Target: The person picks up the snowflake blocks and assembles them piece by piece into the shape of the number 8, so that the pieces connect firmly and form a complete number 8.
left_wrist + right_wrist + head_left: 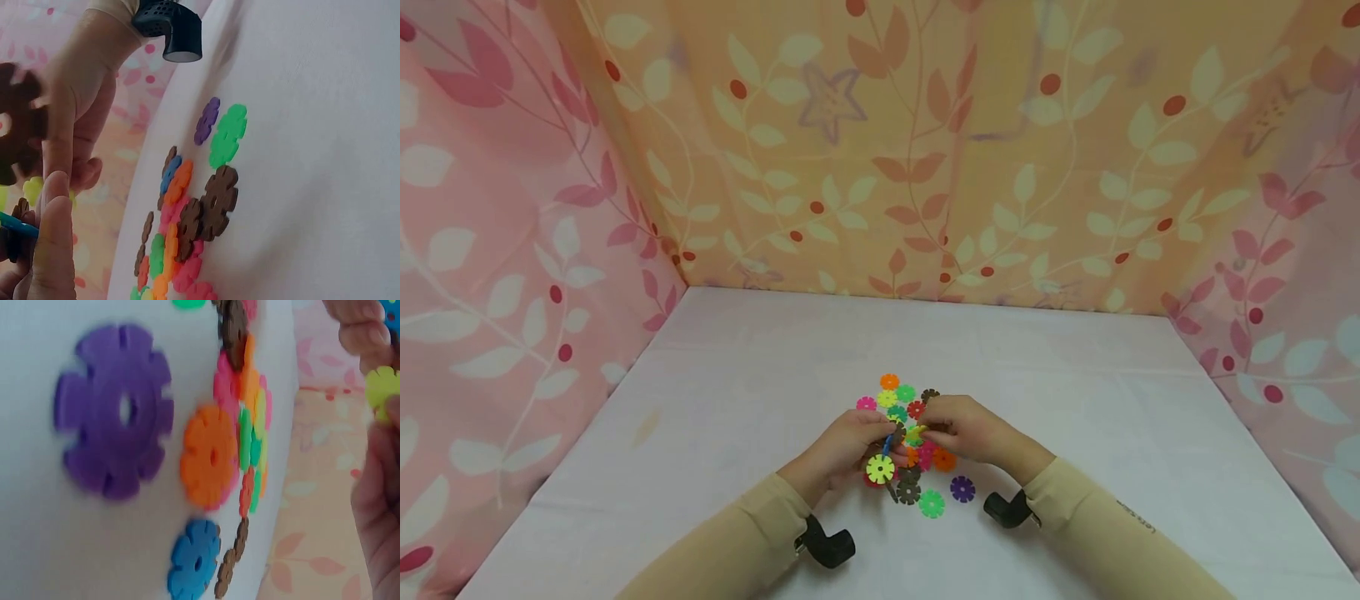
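Both hands meet above a pile of notched plastic discs. My left hand (848, 442) grips a small chain of linked discs; a yellow disc (880, 469), a blue disc (887, 445) and brown ones show in it. My right hand (967, 428) pinches another yellow disc (380, 392) between thumb and fingers, close to the left hand's chain. At the left edge of the left wrist view, a brown disc (17, 125) stands blurred in front of the right hand. The left fingers hide part of the chain.
Loose discs lie around and under the hands on the white table (737, 358): a purple disc (962, 489), a green disc (932, 503), an orange disc (944, 459), and several pink, brown and red ones. Patterned cloth (910, 150) walls the back and sides.
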Action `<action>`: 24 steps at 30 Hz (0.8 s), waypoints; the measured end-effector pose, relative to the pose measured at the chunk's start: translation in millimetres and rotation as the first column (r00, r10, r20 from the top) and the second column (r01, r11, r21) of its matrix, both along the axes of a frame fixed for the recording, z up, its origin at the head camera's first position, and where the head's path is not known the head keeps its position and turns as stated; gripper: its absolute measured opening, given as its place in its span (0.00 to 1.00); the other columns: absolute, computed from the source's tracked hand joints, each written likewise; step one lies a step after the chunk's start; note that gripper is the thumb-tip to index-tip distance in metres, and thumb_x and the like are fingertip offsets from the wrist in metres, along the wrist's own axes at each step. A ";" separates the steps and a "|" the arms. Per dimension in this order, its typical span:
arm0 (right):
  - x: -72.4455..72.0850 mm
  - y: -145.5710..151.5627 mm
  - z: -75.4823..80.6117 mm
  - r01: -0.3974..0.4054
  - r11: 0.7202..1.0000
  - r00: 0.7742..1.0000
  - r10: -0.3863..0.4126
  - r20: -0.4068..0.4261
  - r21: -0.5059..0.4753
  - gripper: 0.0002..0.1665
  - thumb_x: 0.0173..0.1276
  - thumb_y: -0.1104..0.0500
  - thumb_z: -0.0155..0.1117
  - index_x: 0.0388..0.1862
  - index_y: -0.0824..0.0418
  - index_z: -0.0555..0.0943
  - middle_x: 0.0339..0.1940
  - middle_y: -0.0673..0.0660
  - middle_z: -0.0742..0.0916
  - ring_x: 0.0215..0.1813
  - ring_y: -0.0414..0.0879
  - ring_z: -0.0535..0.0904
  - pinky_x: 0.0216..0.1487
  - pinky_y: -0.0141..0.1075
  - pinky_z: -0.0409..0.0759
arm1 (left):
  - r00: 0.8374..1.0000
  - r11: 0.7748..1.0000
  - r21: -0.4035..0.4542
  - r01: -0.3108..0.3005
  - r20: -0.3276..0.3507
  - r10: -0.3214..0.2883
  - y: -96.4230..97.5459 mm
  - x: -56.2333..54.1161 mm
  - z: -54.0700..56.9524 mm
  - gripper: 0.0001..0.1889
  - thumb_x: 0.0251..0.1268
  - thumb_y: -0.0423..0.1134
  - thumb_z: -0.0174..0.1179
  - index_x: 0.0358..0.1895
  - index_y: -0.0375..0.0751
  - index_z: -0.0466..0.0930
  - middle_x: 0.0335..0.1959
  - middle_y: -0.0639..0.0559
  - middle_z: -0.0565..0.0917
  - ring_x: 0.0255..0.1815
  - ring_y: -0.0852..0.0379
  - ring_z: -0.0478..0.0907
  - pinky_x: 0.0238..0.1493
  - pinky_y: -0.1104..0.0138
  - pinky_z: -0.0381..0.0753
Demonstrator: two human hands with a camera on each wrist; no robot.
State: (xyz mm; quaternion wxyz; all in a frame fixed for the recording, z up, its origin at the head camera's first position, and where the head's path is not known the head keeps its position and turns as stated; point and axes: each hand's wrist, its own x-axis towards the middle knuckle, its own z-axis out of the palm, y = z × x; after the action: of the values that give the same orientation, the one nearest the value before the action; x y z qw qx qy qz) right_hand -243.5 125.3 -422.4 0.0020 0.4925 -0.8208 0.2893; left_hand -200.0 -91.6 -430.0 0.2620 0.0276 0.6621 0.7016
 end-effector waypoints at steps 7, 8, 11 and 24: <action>5.8 -4.5 1.3 0.062 0.998 0.998 -0.062 -0.002 0.023 0.03 0.61 0.65 0.62 0.28 0.58 0.79 0.24 0.44 0.75 0.27 0.35 0.68 0.30 0.25 0.73 | 1.000 1.000 -0.007 -0.014 -0.002 0.014 4.4 -0.1 -2.1 0.19 0.69 0.40 0.48 0.44 0.22 0.74 0.30 0.41 0.84 0.34 0.50 0.84 0.40 0.62 0.81; 6.3 -5.1 1.9 0.074 0.996 0.997 -0.075 0.008 0.040 0.03 0.61 0.64 0.62 0.28 0.58 0.78 0.23 0.43 0.75 0.26 0.35 0.69 0.29 0.25 0.74 | 1.000 1.000 -0.005 -0.016 -0.001 0.016 4.6 -0.5 -2.5 0.19 0.69 0.40 0.49 0.44 0.22 0.74 0.30 0.40 0.84 0.33 0.50 0.84 0.40 0.63 0.81; 7.5 -6.8 2.8 0.110 0.991 0.994 -0.112 0.017 0.079 0.04 0.62 0.64 0.61 0.28 0.57 0.78 0.21 0.42 0.74 0.23 0.34 0.68 0.26 0.25 0.73 | 1.000 1.000 0.004 -0.021 0.002 0.021 5.0 -1.2 -2.7 0.19 0.69 0.40 0.49 0.44 0.21 0.74 0.30 0.40 0.84 0.32 0.50 0.84 0.39 0.63 0.81; 5.6 -5.6 8.1 0.075 0.996 0.997 -0.073 -0.028 0.056 0.04 0.61 0.65 0.61 0.33 0.58 0.83 0.27 0.47 0.81 0.29 0.35 0.72 0.37 0.28 0.77 | 0.999 0.998 -0.047 -0.032 -0.003 0.032 7.0 -1.5 -6.7 0.17 0.69 0.39 0.48 0.44 0.24 0.76 0.31 0.39 0.84 0.33 0.51 0.84 0.42 0.64 0.80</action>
State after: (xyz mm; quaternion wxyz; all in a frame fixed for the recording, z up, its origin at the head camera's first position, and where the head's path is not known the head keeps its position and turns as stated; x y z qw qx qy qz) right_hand -237.8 119.7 -414.3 0.0096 0.4654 -0.8462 0.2592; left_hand -201.5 -84.6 -436.7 0.2506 0.0118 0.6791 0.6898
